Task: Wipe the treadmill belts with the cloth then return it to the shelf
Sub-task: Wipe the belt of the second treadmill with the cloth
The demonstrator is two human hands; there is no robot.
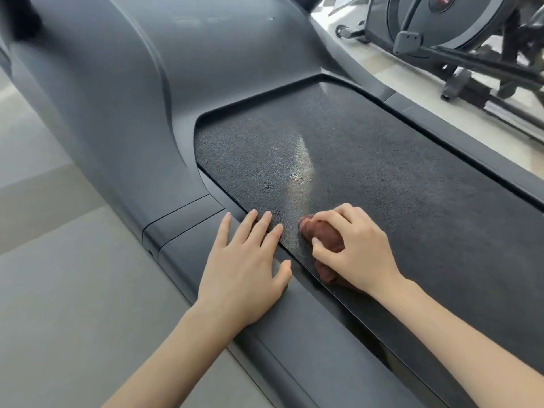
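So the right hand (356, 248) has the cloth (326, 240) balled up under it, fingers curled round the wad and pressing it down on the treadmill belt (382, 160) near the belt's left edge. Bunching it like that probably gives more pressure on that pebbly surface than a flat cloth would.

The left hand (247, 260) holds nothing. It's flat with the fingers spread, palm on the grey side rail (188, 225) and fingertips just over onto the belt, which looks like bracing while leaning in.

The cloth is a dark reddish-brown, soft and crumpled, mostly hidden under the hand. The belt is black and grainy, with a pale shiny streak and a few spots just ahead of the cloth, so I'd guess that patch gets wiped next. There's no shelf in view yet.
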